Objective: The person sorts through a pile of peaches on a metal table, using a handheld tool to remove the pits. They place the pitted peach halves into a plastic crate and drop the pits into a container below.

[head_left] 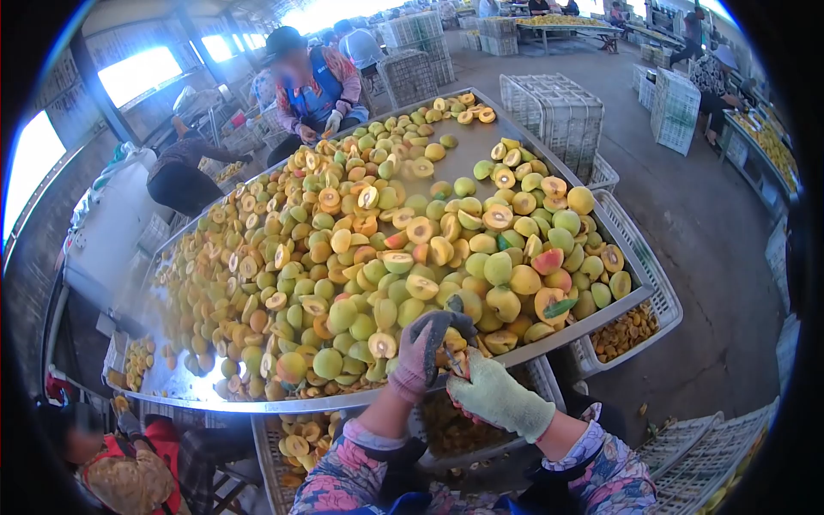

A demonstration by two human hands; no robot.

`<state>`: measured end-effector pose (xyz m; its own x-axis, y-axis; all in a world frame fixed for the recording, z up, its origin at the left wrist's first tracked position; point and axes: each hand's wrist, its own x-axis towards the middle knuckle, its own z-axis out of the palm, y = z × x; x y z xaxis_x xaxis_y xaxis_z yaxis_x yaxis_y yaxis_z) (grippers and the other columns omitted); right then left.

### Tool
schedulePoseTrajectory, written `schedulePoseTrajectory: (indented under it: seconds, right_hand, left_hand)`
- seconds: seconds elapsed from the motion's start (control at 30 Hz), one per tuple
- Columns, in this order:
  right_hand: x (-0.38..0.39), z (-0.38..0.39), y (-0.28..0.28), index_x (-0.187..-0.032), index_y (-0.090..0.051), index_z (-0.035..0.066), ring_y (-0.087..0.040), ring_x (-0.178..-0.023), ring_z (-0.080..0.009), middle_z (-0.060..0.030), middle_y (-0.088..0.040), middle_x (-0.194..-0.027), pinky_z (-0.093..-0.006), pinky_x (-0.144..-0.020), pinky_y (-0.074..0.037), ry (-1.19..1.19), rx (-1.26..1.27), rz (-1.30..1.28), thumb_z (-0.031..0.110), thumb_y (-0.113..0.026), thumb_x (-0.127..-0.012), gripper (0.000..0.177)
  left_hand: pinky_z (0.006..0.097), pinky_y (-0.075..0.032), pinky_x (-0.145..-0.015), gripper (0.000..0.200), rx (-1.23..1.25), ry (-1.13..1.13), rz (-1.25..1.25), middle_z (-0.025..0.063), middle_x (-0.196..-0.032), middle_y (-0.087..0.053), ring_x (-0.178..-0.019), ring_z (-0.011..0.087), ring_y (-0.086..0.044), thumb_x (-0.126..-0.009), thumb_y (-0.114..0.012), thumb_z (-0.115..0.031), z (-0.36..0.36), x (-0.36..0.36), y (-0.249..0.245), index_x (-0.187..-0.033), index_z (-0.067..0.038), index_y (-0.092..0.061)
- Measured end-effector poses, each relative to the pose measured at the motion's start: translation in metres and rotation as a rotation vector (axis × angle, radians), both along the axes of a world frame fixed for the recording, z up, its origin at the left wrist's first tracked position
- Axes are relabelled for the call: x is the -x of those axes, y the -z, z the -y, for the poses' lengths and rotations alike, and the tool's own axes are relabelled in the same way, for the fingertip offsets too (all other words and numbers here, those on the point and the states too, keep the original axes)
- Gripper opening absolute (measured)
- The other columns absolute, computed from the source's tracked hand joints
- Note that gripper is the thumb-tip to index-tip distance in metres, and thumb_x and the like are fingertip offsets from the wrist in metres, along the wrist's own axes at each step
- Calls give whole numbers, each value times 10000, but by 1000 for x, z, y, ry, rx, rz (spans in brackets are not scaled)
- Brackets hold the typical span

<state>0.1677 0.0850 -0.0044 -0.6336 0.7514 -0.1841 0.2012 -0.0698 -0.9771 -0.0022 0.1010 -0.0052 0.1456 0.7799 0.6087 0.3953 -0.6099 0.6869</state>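
Note:
My left hand (425, 350), in a pink and grey glove, grips a cut peach half (454, 341) over the near edge of the metal table (343, 400). Close against it, my right hand (505, 400) in a pale green glove is closed, its fingertips right at the fruit. Something small and dark shows between the fingers of the right hand; I cannot tell what it is. Just beyond both hands lies a broad heap of halved peaches (342, 314), yellow, green and red-blushed, many with the stone showing in the cut face.
Below the table edge stand crates of cut fruit (311, 436), with another crate (663, 296) at the right corner. Across the table a person (313, 86) handles fruit; another person (129, 468) sits at lower left. Stacked crates (554, 116) stand beyond the table's right side.

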Motion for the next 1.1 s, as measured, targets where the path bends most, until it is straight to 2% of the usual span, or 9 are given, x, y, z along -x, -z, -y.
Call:
schedulePoseTrajectory:
  seconds: [0.07, 0.17, 0.27, 0.6, 0.67, 0.7, 0.77, 0.93, 1.1]
  right_hand:
    - [0, 1, -8, -1059, -460, 45, -543, -551, -89, -38, -578, -750, -253, -465, -471, -19, 136, 8, 216, -553, -946, 225]
    - [-4, -2, -37, -1050, -462, 39, -548, -540, -104, -48, -582, -754, -261, -462, -471, -70, 404, -17, 216, -558, -943, 228]
    - [-6, -5, -39, -1046, -464, 37, -545, -536, -106, -49, -583, -759, -262, -458, -470, -94, 494, -48, 206, -558, -936, 223]
    - [-5, 0, -25, -1014, -501, 31, -578, -532, -156, -69, -583, -704, -324, -462, -492, -12, 157, 39, 181, -582, -886, 213]
    - [-9, -3, -34, -958, -510, 66, -513, -494, -102, -31, -561, -694, -253, -421, -431, -161, 657, -62, 163, -568, -893, 130]
    - [-5, -2, -34, -958, -510, 66, -513, -494, -102, -31, -561, -694, -253, -421, -431, -200, 644, -67, 163, -568, -893, 130]
    - [-3, 4, -31, -904, -526, 99, -490, -477, -94, -14, -552, -680, -247, -409, -411, -36, 674, -57, 176, -577, -890, 94]
    - [-10, 1, -37, -887, -534, 110, -492, -511, -83, -13, -548, -694, -248, -459, -433, -47, 423, 67, 228, -599, -887, 135]
    - [-22, -4, -48, -846, -553, 108, -442, -498, -68, 6, -525, -689, -222, -442, -387, -99, 603, -59, 279, -629, -880, 191]
  left_hand:
    - [358, -549, -791, 248, 213, 8, 194, 115, -932, -707, -838, 262, -694, -855, -699, -180, 6, -3, -2, -1014, 0, -635]
    - [350, -554, -771, 259, 542, 65, 591, 116, -935, -702, -805, 230, -692, -962, -586, -230, 6, -2, 3, -1006, 19, -643]
    - [318, -526, -770, 429, 288, -85, 296, 114, -893, -701, -816, 187, -660, -1001, -513, -337, 8, -7, 5, -960, 59, -672]
    - [314, -524, -811, 338, 463, -34, 451, 116, -908, -708, -827, 172, -661, -995, -501, -231, 9, -15, -1, -979, 63, -666]
    - [311, -517, -818, 302, 252, 6, 368, 121, -908, -700, -836, 173, -653, -982, -479, -177, 7, -16, 17, -969, 70, -652]
    - [309, -518, -805, 292, 241, -70, 331, 109, -906, -691, -829, 163, -647, -988, -500, -185, 7, -19, 17, -955, 66, -645]
    - [311, -523, -789, 322, 321, -30, 388, 102, -910, -688, -834, 161, -646, -999, -510, -225, 6, -20, 10, -958, 63, -647]
    - [318, -524, -814, 348, 499, 136, 470, 100, -953, -690, -874, 160, -642, -990, -553, -279, 3, -9, 2, -1018, 56, -647]
    - [327, -538, -824, 343, 626, 319, 554, 114, -970, -699, -872, 185, -664, -980, -589, -251, 1, 0, -3, -1072, 72, -657]
